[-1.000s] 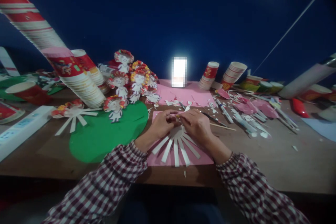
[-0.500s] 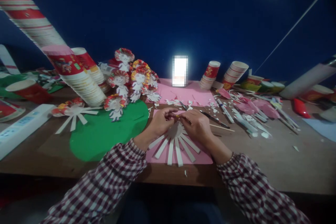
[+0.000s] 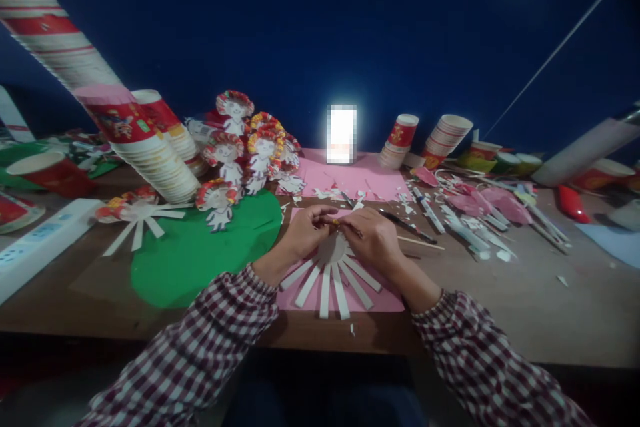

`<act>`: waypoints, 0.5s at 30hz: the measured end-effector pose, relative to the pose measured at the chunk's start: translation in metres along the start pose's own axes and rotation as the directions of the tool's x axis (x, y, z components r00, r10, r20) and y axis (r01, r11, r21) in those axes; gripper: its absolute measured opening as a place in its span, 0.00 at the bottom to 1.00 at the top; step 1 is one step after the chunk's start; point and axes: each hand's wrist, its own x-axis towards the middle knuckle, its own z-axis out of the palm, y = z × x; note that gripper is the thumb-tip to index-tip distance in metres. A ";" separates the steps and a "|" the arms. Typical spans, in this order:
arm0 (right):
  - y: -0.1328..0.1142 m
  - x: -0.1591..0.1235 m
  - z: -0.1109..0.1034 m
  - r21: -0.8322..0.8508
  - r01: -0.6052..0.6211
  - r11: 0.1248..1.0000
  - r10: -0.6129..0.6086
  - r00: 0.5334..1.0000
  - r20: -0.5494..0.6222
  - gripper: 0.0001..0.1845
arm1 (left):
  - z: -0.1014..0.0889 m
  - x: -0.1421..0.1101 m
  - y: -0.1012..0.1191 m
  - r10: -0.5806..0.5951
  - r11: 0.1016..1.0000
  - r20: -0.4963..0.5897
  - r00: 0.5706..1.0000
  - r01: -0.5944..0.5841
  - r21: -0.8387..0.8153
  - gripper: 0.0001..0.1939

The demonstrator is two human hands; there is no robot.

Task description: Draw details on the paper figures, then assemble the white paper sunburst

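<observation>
A paper cup cut into strips (image 3: 332, 251) spreads out like a sun in front of me, over a pink sheet (image 3: 293, 299). My left hand (image 3: 313, 230) and my right hand (image 3: 373, 233) meet at its far side, fingers closed. Between their fingertips shows a small yellow and red bit of one strip, seemingly being rolled or folded. The near strips lie splayed towards me, white side up. Left of my hands is a green sheet (image 3: 200, 260), where a paper doll (image 3: 219, 203) with a curled red and yellow rim rests.
Several finished paper dolls (image 3: 263, 147) stand at the back left, beside a long leaning stack of cups (image 3: 150, 160). A partly curled cut cup (image 3: 143, 213) lies near a white power strip (image 3: 45, 243). Scraps, a pen (image 3: 429, 211) and a red mouse-like object (image 3: 573, 205) lie to the right.
Both hands stay at the far side of the cut cup, fingertips shifting slightly on the small coloured strip. The whole view shifts a little; nothing else visibly moves.
</observation>
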 end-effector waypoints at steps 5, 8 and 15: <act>0.000 -0.001 0.000 0.006 -0.012 1.000 0.012 1.000 -0.007 0.08 | 0.001 0.002 0.000 -0.006 1.000 -0.019 1.000 0.005 -0.020 0.13; 0.000 -0.001 0.001 0.001 -0.019 1.000 0.019 1.000 -0.011 0.08 | 0.000 0.002 0.001 0.032 0.999 0.008 0.999 -0.032 0.004 0.11; -0.001 -0.001 0.001 0.013 -0.024 1.000 0.024 1.000 -0.010 0.08 | -0.002 0.001 0.001 0.027 0.997 0.007 1.000 -0.028 0.067 0.10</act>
